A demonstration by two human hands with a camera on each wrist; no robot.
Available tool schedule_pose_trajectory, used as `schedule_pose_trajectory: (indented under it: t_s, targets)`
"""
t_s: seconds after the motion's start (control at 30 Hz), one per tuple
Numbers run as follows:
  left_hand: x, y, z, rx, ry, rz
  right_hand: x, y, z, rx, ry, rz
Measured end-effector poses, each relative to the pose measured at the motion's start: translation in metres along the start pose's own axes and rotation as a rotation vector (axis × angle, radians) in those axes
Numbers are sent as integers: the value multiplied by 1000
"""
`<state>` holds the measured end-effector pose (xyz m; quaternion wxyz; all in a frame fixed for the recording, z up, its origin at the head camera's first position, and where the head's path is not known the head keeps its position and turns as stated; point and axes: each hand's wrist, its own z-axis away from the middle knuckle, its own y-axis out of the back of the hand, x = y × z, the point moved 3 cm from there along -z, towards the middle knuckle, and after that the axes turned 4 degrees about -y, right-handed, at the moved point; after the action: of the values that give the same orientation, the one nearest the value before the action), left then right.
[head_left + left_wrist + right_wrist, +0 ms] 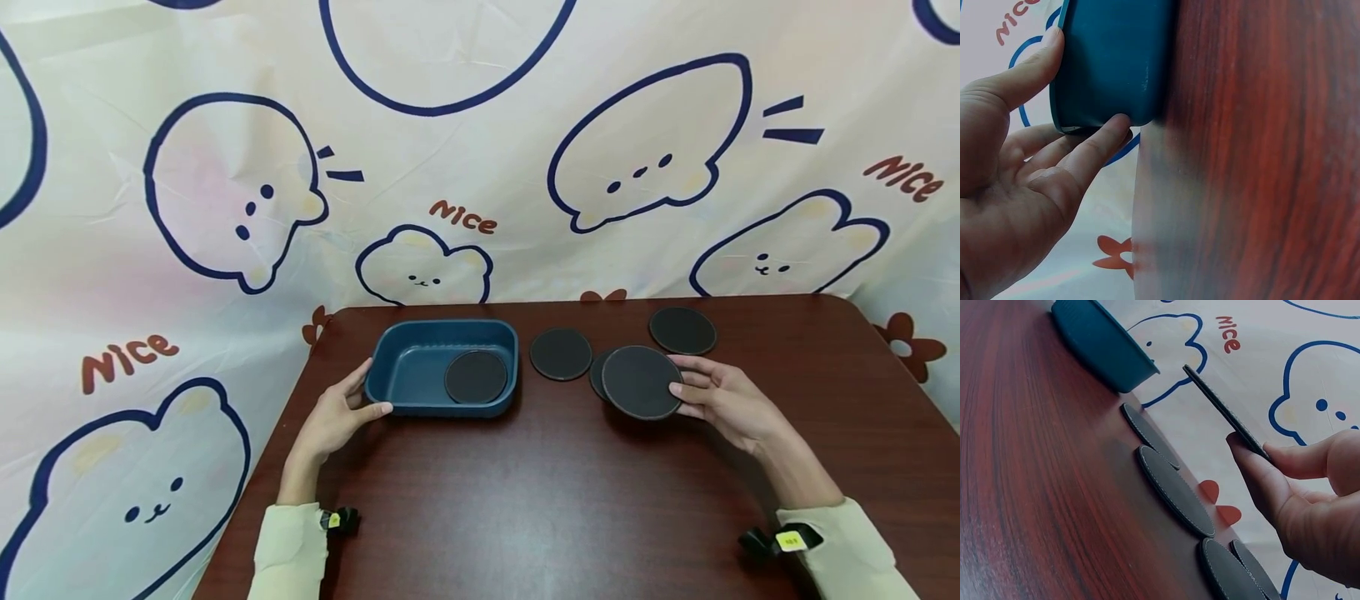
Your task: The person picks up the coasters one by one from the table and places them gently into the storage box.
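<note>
At the back left of the table stands a blue rectangular tray (pixel 420 375) with a round black coaster (pixel 476 377) lying in its right end. My left hand (pixel 337 412) holds the tray's left end, thumb at the near rim and fingers against the outer wall. My right hand (pixel 723 400) pinches another black coaster (pixel 640 383) by its right edge, raised above the table and tilted. Its stitched rim shows edge-on in the right wrist view. Beneath it, a further coaster (pixel 597 375) is mostly hidden in the head view.
More black coasters lie flat on the brown wooden table (pixel 525 500): one coaster (pixel 561 354) right of the tray, another coaster (pixel 682 331) near the back edge. A cloth with cartoon drawings (pixel 450 167) hangs right behind the table.
</note>
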<state>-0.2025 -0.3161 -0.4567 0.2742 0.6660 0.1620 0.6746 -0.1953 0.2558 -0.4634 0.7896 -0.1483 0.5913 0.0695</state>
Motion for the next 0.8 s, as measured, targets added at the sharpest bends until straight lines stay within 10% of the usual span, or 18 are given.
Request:
schedule_pose_trajectory:
  t_s: [0.8]
  targets:
    - [-3,-1,-1,0,5,3,-8,-13,-16,25,-28,-4]
